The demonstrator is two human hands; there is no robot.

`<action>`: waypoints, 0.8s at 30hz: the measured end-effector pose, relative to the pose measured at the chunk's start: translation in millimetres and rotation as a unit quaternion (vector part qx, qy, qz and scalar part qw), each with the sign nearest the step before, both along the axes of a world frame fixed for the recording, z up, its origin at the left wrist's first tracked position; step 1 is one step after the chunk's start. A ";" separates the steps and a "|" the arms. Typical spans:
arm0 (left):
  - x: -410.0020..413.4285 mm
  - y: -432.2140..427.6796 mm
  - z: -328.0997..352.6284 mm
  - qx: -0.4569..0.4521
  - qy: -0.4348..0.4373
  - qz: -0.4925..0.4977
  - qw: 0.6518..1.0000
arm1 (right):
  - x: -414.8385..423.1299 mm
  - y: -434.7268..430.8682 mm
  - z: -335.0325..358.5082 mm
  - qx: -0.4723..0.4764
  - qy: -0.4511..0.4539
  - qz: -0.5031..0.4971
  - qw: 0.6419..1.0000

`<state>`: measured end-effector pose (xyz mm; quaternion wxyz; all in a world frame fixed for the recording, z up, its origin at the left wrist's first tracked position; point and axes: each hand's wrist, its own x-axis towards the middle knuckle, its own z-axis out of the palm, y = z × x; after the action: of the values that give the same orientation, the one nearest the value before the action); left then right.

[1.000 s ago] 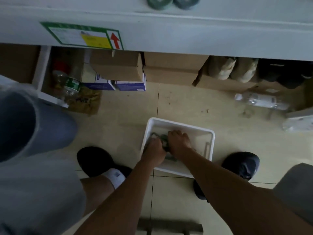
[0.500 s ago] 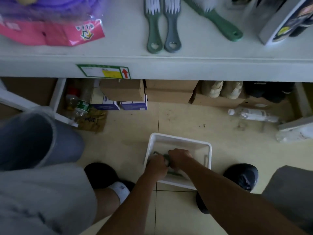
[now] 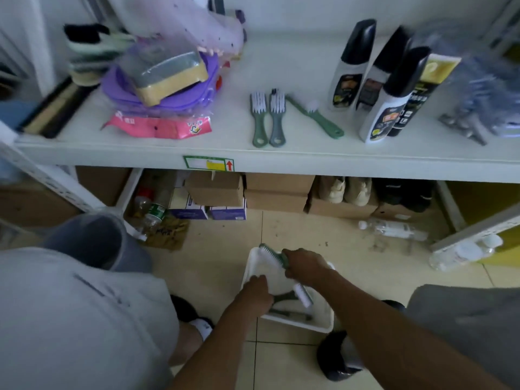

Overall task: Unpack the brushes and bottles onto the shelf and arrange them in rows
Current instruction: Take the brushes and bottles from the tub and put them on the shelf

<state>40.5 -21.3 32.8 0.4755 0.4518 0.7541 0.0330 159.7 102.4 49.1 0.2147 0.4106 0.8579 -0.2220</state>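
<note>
Head view: three brushes (image 3: 277, 119) on shelf (image 3: 309, 153) (four bottles (image 3: 385, 83) beside)

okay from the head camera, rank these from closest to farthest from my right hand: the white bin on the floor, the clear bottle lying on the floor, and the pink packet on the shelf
1. White bin: directly beneath the right hand, on the floor.
2. Clear bottle: lying on the floor to the right, near the boxes under the shelf.
3. Pink packet: up on the shelf, far to the left.
</note>
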 end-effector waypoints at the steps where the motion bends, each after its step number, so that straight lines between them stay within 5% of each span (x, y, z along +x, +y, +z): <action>1: -2.8 -1.7 9.1 0.010 -0.003 0.001 1.000 | 2.4 1.0 11.8 0.009 0.012 -0.003 1.000; 8: -23.0 0.9 81.5 0.195 0.007 0.083 0.977 | 1.5 3.5 105.4 0.066 0.068 -0.004 0.995; 16: -57.8 29.2 184.5 0.425 0.060 0.069 0.901 | -20.8 19.1 237.8 0.089 0.157 0.024 0.983; 24: -95.2 75.2 262.6 0.495 0.152 -0.033 0.855 | -63.4 80.7 347.5 0.173 0.110 0.042 0.978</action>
<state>-54.7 54.0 295.5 0.0688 0.6519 0.6854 0.3169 96.3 183.1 396.6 0.0543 0.3780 0.9183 -0.1047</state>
